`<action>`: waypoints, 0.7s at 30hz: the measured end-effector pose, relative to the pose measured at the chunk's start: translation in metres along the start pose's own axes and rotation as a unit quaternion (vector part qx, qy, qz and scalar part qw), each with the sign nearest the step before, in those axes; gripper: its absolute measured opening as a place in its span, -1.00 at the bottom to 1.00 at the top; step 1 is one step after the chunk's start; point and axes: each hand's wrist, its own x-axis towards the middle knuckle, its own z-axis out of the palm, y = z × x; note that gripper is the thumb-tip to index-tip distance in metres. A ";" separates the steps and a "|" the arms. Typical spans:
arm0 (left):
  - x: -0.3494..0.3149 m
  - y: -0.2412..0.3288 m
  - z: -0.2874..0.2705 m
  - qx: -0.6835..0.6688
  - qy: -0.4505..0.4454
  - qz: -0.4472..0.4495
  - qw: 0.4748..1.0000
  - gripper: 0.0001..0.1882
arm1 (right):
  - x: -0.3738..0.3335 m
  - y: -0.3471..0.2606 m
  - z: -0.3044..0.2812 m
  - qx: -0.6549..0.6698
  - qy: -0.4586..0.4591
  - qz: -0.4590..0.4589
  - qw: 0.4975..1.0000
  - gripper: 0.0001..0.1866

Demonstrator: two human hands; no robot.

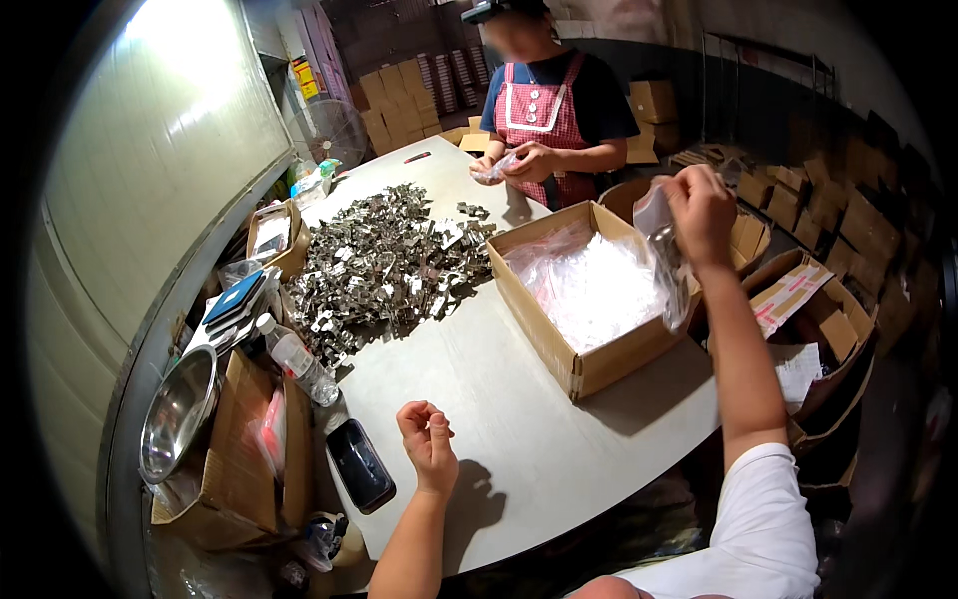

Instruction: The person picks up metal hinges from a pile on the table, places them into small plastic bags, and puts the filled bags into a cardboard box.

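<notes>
My right hand [702, 215] is raised over the right side of an open cardboard box [574, 371], with its fingers closed on the top of a clear plastic bag [671, 268]. The bag hangs down by the box's right wall and seems to have greyish things inside. White material and clear plastic bags [589, 285] fill the box. My left hand [426, 446] is held above the near part of the table, fingers loosely curled and apart, with nothing seen in it. A dark phone [360, 466] lies just left of it. Beyond is a wide pile of small metal pieces [384, 275].
Across the table [459, 369], a person in a red checked apron [544, 105] handles a small clear bag [494, 170]. At the left edge are a water bottle [299, 361], a metal bowl [181, 414] and a cardboard box [235, 464]. Open cartons [813, 309] stand at the right.
</notes>
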 end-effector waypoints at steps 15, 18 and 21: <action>-0.003 -0.025 -0.008 0.068 -0.051 -0.068 0.994 -0.76 | -0.088 -0.050 0.117 -0.137 -0.606 -0.192 0.760 -0.55; -0.002 -0.025 -0.007 0.073 -0.047 -0.071 0.994 -0.77 | -0.091 -0.039 0.123 -0.176 -0.616 -0.217 0.736 -0.74; -0.003 -0.023 -0.005 0.085 -0.046 -0.077 0.992 -0.78 | -0.089 -0.036 0.117 -0.167 -0.582 -0.204 0.769 -0.82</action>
